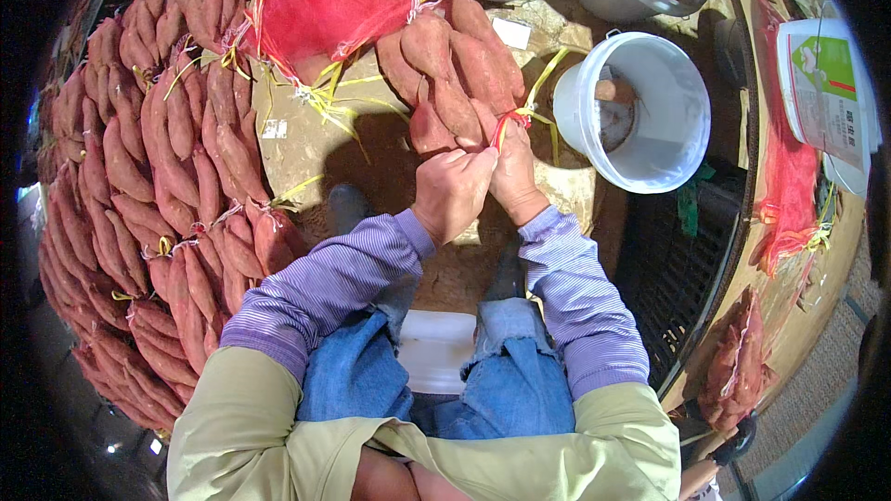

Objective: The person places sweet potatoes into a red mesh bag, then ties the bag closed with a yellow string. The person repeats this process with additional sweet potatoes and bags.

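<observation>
In the head view, the person's right hand (518, 167) pinches the red-and-yellow tie (507, 126) at the gathered mouth of a red mesh bag filled with long reddish sweet potatoes (452, 74). The left hand (451, 191) meets it there, fingers curled and pressed together at the tie; which strand they pinch I cannot tell. The filled bag lies on a tan floor covering (311, 144) just beyond both hands. Near its far left side lies a flat heap of empty red mesh bags (336, 2) with loose yellow ribbons (325, 96). Many packed bags of sweet potatoes (135, 158) crowd together along the left. Right of the hands, a round white plastic bucket (670, 116) tilts, something brownish inside, near a black slatted plastic crate (682, 278). Farther right stands a white bucket with a green label (826, 93), beside draped red netting (789, 199).
</observation>
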Motion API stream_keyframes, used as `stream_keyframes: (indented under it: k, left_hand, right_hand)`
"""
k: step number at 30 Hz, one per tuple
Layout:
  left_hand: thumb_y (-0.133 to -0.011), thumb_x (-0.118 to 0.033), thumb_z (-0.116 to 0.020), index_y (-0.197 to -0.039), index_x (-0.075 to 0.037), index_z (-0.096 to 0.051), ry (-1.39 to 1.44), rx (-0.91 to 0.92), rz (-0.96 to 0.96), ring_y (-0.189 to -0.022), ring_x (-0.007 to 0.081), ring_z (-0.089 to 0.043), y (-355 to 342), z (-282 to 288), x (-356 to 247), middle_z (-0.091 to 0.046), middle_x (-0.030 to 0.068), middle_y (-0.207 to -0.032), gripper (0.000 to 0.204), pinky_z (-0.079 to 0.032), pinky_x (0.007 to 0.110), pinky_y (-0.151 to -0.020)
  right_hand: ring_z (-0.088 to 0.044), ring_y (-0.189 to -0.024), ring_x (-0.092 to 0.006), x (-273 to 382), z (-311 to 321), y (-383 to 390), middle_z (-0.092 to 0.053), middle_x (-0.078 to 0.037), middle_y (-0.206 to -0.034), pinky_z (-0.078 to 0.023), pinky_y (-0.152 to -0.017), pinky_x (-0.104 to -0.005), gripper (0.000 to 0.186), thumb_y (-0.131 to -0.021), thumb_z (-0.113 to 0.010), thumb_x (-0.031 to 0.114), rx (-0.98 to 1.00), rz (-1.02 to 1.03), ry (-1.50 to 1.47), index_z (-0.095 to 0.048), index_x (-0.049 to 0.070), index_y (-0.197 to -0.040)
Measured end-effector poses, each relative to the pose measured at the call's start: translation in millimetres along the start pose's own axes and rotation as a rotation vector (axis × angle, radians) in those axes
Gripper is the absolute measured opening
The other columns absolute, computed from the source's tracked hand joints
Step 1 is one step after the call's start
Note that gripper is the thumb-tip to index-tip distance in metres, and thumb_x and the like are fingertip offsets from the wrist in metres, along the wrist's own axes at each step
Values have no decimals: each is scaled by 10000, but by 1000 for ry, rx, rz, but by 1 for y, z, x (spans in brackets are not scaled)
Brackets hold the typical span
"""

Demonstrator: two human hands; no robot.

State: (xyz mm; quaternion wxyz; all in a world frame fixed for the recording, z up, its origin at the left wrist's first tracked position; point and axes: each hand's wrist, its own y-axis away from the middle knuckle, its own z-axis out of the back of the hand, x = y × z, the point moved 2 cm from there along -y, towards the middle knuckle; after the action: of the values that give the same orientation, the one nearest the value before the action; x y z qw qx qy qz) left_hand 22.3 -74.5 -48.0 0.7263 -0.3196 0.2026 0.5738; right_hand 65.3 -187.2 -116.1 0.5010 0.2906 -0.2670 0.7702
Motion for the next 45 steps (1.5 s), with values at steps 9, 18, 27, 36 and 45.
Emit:
stream_keyframes:
  k: [9, 18, 27, 36, 45]
  left_hand:
    - [-805, -66, -636, -940, -39, -649, -48, -1, 36, -664, 263, -585, 1, 3, -2, -633, 103, -765, 138, -479, 349, -602]
    - [-888, -82, -601, -993, -4, -651, 92, -91, 264, -803, 302, -647, 2, 4, 11, -660, 162, -888, 139, -511, 355, -717]
    - [-866, -47, -621, -938, -30, -600, 280, -188, 375, -732, 297, -579, 0, -11, 27, -561, 134, -834, 77, -472, 336, -657]
    - [-919, -31, -568, -939, -6, -553, 289, -155, 413, -694, 171, -525, -3, -16, 32, -549, 105, -763, 35, -454, 295, -636]
    - [-927, -99, -581, -889, -20, -575, 471, -138, 400, -686, 207, -575, -7, -23, 52, -580, 96, -765, 88, -475, 309, -657]
  right_hand:
    - [-499, -1023, -399, 20, 11, 7, -485, -249, -1166, -400, -910, -438, 456, -896, -519, 187, 181, -227, -39, -486, 16, -1317]
    - [-594, -684, -313, 21, 151, -32, -590, -123, -806, -481, -606, -412, 225, -790, -626, 11, -320, 102, 323, -620, 57, -1010]
    - [-570, -1112, -365, -174, 125, -87, -551, -211, -1253, -467, -928, -444, 419, -871, -555, 153, 632, -160, 841, -502, 41, -1271]
    - [-614, -982, -410, -49, 187, -67, -581, -221, -1115, -514, -794, -444, 354, -914, -583, 292, -8, -136, 587, -546, 89, -1201]
    - [-533, -698, -97, 39, 126, 85, -586, -18, -877, -464, -637, -246, 304, -967, -561, 239, -12, -1029, -1109, -561, 41, -1197]
